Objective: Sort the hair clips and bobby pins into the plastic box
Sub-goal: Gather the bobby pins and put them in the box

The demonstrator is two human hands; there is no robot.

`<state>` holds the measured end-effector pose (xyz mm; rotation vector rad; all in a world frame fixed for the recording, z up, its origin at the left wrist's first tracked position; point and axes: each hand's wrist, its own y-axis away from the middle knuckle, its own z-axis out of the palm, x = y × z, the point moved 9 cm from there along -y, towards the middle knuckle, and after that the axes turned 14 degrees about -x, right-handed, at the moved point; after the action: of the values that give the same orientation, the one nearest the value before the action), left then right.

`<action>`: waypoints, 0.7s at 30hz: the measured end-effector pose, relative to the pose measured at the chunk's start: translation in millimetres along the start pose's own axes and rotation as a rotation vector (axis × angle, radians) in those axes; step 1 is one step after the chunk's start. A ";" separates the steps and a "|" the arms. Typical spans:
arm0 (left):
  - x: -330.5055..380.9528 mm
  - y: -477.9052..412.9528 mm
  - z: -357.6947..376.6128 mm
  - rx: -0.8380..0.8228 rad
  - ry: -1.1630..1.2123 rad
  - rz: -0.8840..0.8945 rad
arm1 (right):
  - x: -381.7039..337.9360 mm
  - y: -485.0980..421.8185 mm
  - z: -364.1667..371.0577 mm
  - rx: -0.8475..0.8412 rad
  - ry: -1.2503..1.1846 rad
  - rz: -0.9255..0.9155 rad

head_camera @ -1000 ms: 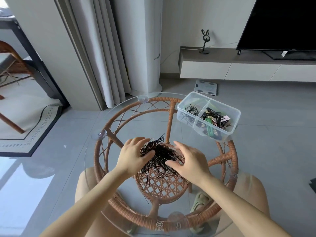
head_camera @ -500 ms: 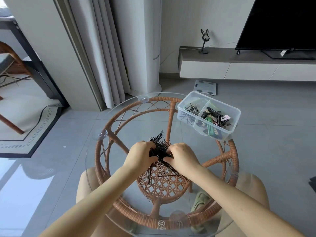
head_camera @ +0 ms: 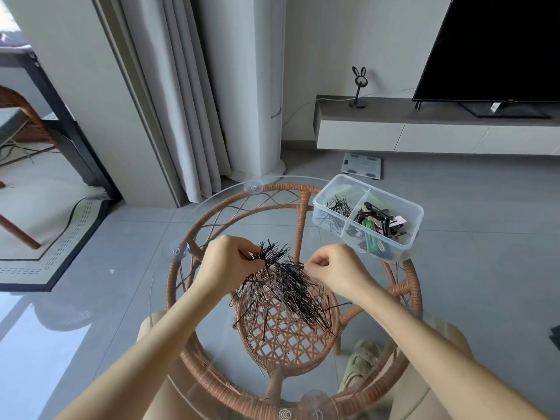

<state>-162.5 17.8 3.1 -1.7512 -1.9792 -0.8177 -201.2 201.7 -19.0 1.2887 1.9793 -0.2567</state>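
Observation:
A large bundle of black bobby pins is on the round glass table, fanned out down and to the right. My left hand grips the bundle's upper end and lifts it a little. My right hand is curled in a fist at the bundle's right edge, and no pins show inside it. The clear plastic box stands at the table's far right. Its left compartment holds bobby pins, and its right one holds hair clips.
The table has a rattan frame and a woven lower shelf. A green slipper lies under it. On the floor beyond sit a bathroom scale, a TV cabinet and a curtain.
Both hands closed in on the spread pins and squeezed them together. My left hand now holds the bunch raised, and my right hand has drawn away to the right.

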 end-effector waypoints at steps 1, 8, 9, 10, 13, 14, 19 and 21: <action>1.3 0.0 -4.6 0.007 0.020 -0.003 | -1.8 0.4 -5.1 0.000 -0.012 -0.007; 18.9 -5.4 -29.1 0.049 0.163 -0.001 | 11.6 -11.2 -66.0 0.218 -0.171 0.037; 22.5 -7.3 -31.0 0.050 0.169 0.005 | 19.9 -16.7 -77.9 0.286 -0.169 0.069; 26.5 -10.1 -32.9 0.050 0.174 0.012 | 27.1 -22.1 -90.3 0.349 -0.147 0.108; 35.1 -18.4 -36.6 0.052 0.202 0.026 | 38.8 -40.5 -115.9 0.450 -0.050 0.232; 38.4 -22.5 -37.5 0.052 0.209 0.035 | 42.1 -47.7 -120.3 0.460 -0.039 0.278; 59.8 -44.7 -38.0 0.060 0.252 0.089 | 64.0 -87.2 -116.2 0.393 -0.016 0.436; 73.3 -58.1 -36.1 0.058 0.221 0.111 | 67.5 -99.6 -115.1 0.333 0.000 0.421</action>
<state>-234.7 47.5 66.1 -1.6447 -1.7294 -0.8672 -355.5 263.1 -6.1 1.8793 1.6578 -0.3875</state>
